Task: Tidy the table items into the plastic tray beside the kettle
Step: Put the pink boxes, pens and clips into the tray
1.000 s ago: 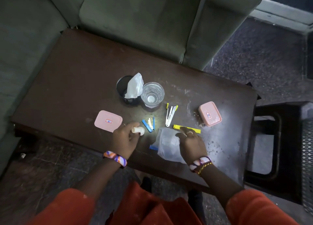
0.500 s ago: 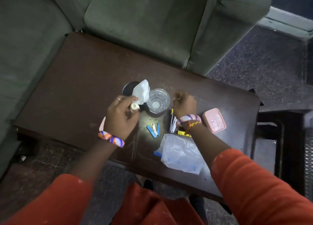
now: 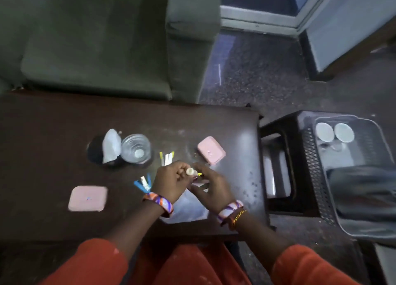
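Observation:
Over the dark wooden table (image 3: 53, 134), my left hand (image 3: 171, 181) is shut on a small white bottle (image 3: 191, 171). My right hand (image 3: 211, 187) is curled against the bottle's other side; what its fingers hold is hidden. A crumpled clear plastic bag (image 3: 188, 208) lies under both wrists. Blue clips (image 3: 143, 183) sit left of my left hand and yellow-white clips (image 3: 167, 157) just beyond it. A pink box (image 3: 211, 152) is on the right and another pink box (image 3: 87, 198) on the left. The grey plastic tray (image 3: 368, 124) is far right, off the table.
A clear glass (image 3: 136, 148) and a dark cup stuffed with white tissue (image 3: 111, 145) stand at mid-table. The tray holds two white discs (image 3: 334, 132) and a dark cloth (image 3: 362, 190). A black stool (image 3: 282, 166) stands between table and tray. A green sofa (image 3: 96, 48) lies behind.
Both hands pulled back from the cup and glass and met over the plastic bag, the left still holding the white bottle. My view swung right, bringing the tray into sight.

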Demonstrator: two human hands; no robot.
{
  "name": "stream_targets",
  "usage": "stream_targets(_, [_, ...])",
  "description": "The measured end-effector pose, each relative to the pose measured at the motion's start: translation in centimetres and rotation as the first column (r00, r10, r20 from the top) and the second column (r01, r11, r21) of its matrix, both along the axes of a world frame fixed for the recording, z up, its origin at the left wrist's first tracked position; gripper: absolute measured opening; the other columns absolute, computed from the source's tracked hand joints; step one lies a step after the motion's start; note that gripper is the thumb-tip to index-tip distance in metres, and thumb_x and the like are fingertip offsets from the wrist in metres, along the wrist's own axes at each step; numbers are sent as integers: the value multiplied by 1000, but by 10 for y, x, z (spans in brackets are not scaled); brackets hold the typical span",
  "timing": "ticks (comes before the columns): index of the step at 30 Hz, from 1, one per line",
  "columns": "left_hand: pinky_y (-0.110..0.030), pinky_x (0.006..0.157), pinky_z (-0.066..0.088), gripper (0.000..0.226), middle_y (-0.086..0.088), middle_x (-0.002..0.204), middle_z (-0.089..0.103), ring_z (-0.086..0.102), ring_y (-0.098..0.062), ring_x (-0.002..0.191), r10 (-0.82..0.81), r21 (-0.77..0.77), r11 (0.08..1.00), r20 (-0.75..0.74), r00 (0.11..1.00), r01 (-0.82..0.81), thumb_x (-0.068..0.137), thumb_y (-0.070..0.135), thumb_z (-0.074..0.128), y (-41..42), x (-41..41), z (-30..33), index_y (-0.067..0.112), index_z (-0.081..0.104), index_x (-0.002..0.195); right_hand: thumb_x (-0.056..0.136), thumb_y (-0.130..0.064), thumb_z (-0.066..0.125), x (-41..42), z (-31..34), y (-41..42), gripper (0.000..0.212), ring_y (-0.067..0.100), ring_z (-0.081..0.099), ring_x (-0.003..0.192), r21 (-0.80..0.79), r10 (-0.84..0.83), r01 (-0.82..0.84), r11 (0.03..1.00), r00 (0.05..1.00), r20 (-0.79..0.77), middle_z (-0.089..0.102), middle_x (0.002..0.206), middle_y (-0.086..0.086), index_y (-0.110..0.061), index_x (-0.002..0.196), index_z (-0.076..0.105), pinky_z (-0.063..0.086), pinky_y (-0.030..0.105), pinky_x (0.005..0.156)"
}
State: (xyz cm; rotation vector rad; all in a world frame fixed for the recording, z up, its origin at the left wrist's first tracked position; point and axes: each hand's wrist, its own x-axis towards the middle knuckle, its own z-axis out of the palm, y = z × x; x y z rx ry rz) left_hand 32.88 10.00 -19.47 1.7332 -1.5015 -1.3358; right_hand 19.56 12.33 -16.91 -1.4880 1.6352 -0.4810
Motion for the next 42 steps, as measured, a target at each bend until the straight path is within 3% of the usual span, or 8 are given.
stream_targets(8, [-14, 67, 47, 24, 4, 73, 67, 57, 4, 64, -283, -156, 957, -308, 908, 246, 63, 49, 62, -59, -182, 77, 34, 63, 81, 79, -18, 69, -172, 90, -32, 18, 23, 69, 80, -230, -324, 290, 929, 938, -127, 75, 88, 15, -7, 92, 74, 54, 37, 73])
stream_targets(11, [-18, 61, 44, 9, 0, 72, 63, 57, -4, 63, -275, -190, 958, -401, 874, 214, 69, 39, 59, -78, -267, 115, 35, 59, 77, 81, -23, 67, -263, 130, -52, 19, 21, 60, 63, -261, -324, 268, 927, 924, -202, 68, 68, 16, -6, 75, 72, 43, 34, 61])
stream_targets(16, [-26, 69, 49, 11, 1, 72, 62, 60, -11, 71, -343, -244, 931, -337, 877, 270, 74, 27, 56, -99, -382, 129, 24, 62, 83, 70, -13, 75, -421, 148, -84, 14, 18, 59, 66, -157, -289, 258, 953, 929, -229, 66, 72, 8, -8, 83, 72, 51, 32, 63])
stream_targets(20, [-8, 57, 41, 16, 4, 67, 60, 52, 11, 49, -361, -211, 921, -143, 922, 328, 82, 7, 60, -110, -437, 95, 3, 66, 96, 73, -12, 74, -501, 108, -100, 22, 20, 64, 71, -56, -137, 125, 991, 876, -463, 73, 87, 12, -6, 94, 72, 43, 16, 51])
stream_targets(26, [-20, 69, 40, 17, -4, 78, 62, 45, 2, 58, -411, -118, 901, 82, 908, 418, 80, 8, 62, -121, -467, 53, 5, 68, 97, 83, -10, 56, -542, 21, -130, 25, 30, 62, 108, 57, -15, 52, 997, 852, -523, 70, 111, 16, -7, 104, 70, 44, 25, 88])
stream_targets(30, [-11, 63, 38, 17, 5, 72, 58, 48, 3, 56, -387, -84, 915, 105, 916, 396, 81, 6, 62, -122, -469, 35, 4, 68, 96, 79, -12, 59, -551, -10, -146, 19, 30, 63, 102, 60, 50, -21, 998, 840, -540, 71, 103, 15, -11, 95, 69, 45, 26, 86])
stream_targets(38, [-4, 64, 36, 16, -17, 96, 71, 54, -10, 77, -319, -54, 944, 111, 941, 326, 81, 5, 60, -107, -445, 44, 1, 68, 94, 78, -21, 63, -549, 9, -151, 26, 35, 64, 103, 91, 156, -127, 988, 777, -609, 71, 104, 21, -9, 99, 71, 48, 32, 86])
stream_targets(42, [-1, 57, 35, 17, -12, 85, 70, 51, 6, 56, -162, -25, 986, 75, 984, 164, 81, 6, 60, -92, -398, 52, 2, 68, 96, 71, 0, 70, -522, 57, -170, 8, 37, 67, 84, 238, 303, -190, 953, 679, -669, 71, 84, 27, 0, 78, 73, 41, 25, 71])
